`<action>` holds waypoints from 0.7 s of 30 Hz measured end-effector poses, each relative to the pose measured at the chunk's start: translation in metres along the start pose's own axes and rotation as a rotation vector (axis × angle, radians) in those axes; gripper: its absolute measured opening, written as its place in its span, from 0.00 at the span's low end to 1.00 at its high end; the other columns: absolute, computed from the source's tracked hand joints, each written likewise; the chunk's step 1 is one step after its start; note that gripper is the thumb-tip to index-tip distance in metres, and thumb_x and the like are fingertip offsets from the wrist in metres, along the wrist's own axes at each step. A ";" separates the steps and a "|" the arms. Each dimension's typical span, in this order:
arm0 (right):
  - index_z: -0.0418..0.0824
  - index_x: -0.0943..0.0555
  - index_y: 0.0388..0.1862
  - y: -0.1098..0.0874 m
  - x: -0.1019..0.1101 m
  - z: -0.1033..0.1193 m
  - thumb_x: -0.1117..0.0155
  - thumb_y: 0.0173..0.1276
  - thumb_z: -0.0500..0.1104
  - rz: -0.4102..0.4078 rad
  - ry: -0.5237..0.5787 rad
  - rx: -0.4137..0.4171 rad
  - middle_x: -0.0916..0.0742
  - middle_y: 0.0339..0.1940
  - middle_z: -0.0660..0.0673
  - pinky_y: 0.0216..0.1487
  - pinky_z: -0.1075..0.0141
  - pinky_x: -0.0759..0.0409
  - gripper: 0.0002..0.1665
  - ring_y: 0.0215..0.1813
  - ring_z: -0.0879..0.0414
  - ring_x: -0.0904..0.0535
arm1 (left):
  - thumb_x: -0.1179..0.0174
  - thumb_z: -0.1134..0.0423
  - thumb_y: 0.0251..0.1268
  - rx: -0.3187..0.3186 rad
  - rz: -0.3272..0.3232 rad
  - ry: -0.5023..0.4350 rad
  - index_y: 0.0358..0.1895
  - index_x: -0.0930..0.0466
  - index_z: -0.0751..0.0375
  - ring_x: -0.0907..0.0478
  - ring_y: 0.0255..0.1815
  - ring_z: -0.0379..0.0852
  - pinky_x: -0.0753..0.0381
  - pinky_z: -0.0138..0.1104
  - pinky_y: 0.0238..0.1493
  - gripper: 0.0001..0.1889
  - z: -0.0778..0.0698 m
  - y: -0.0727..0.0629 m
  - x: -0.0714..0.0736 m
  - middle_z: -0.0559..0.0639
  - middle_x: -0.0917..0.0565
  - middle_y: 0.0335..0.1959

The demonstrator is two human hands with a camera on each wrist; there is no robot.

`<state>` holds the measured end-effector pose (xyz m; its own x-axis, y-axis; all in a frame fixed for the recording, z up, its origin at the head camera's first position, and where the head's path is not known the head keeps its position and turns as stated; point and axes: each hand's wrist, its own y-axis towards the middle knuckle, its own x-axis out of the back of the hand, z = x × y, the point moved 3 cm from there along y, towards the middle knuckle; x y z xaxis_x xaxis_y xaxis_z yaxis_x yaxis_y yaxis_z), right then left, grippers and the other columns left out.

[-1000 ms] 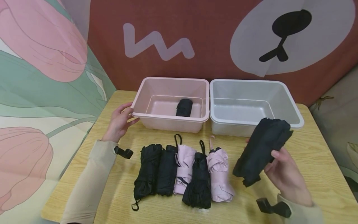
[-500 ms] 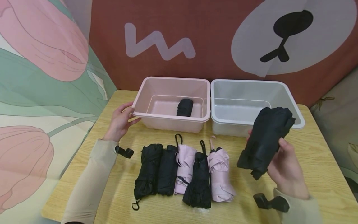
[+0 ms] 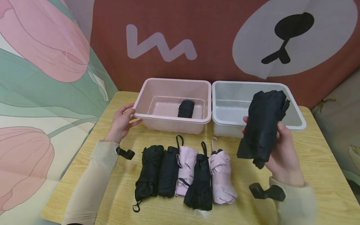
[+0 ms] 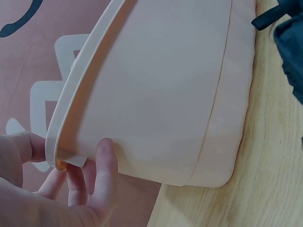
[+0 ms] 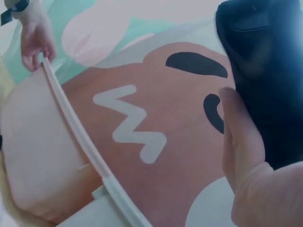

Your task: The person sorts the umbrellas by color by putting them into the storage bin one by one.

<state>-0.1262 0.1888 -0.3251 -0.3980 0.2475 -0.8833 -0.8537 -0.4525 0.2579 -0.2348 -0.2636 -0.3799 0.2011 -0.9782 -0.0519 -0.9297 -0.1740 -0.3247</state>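
- Row of folded umbrellas, nearest item: three black and two pink are laid side by side on the table, touching one another. None is being handled.
- Right hand: fingers and thumb are curled round a folded black umbrella, which is held clear of the table, tilted, its upper end over the front rim of the white bin. The grip sits low on the bundle; in the right wrist view the thumb is pressed flat along the black fabric. A firm wrap is judged advisable, so that loose folds are not let open.
- Left hand: the left corner rim of the pink bin is pinched, thumb above and fingers below. The bin is judged to be well steadied by this.
- Pink bin: one small black umbrella is already lying on its floor, towards the right.
- White bin: just beside the pink bin, rims almost touching; nothing is seen inside it.
- Handling note: if the pink bin is meant, the bundle is best carried left over the shared rims and lowered lengthwise beside the one inside.
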 end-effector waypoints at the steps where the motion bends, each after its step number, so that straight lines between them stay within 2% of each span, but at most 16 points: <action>1: 0.51 0.48 0.78 0.003 -0.002 0.001 0.64 0.79 0.48 0.005 0.006 0.000 0.26 0.66 0.33 0.62 0.51 0.22 0.30 0.62 0.38 0.25 | 0.50 0.64 0.70 0.002 -0.002 0.001 0.66 0.34 0.54 0.20 0.43 0.42 0.13 0.36 0.43 0.22 0.000 0.000 0.000 0.47 0.30 0.57; 8: 0.52 0.49 0.78 0.027 -0.010 0.008 0.64 0.79 0.48 0.019 0.037 0.015 0.27 0.68 0.33 0.62 0.49 0.22 0.31 0.65 0.35 0.27 | 0.50 0.64 0.70 -0.001 0.003 0.002 0.67 0.35 0.55 0.20 0.44 0.43 0.13 0.35 0.41 0.22 0.002 0.001 -0.001 0.50 0.31 0.60; 15: 0.50 0.47 0.78 0.053 -0.015 0.008 0.65 0.80 0.47 -0.012 0.034 0.037 0.27 0.68 0.33 0.64 0.50 0.23 0.29 0.65 0.36 0.26 | 0.50 0.65 0.70 -0.010 0.009 -0.012 0.66 0.35 0.55 0.20 0.43 0.42 0.13 0.35 0.40 0.22 0.002 0.001 0.000 0.48 0.29 0.56; 21: 0.48 0.44 0.77 0.075 -0.010 0.003 0.62 0.80 0.47 -0.038 -0.013 0.028 0.27 0.68 0.33 0.64 0.50 0.23 0.29 0.65 0.37 0.26 | 0.49 0.63 0.71 0.004 0.012 0.003 0.68 0.35 0.54 0.20 0.46 0.43 0.13 0.36 0.42 0.23 0.001 0.001 0.001 0.51 0.33 0.64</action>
<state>-0.1876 0.1550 -0.2953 -0.3693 0.2756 -0.8875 -0.8775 -0.4180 0.2353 -0.2350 -0.2643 -0.3813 0.1895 -0.9804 -0.0532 -0.9308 -0.1621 -0.3277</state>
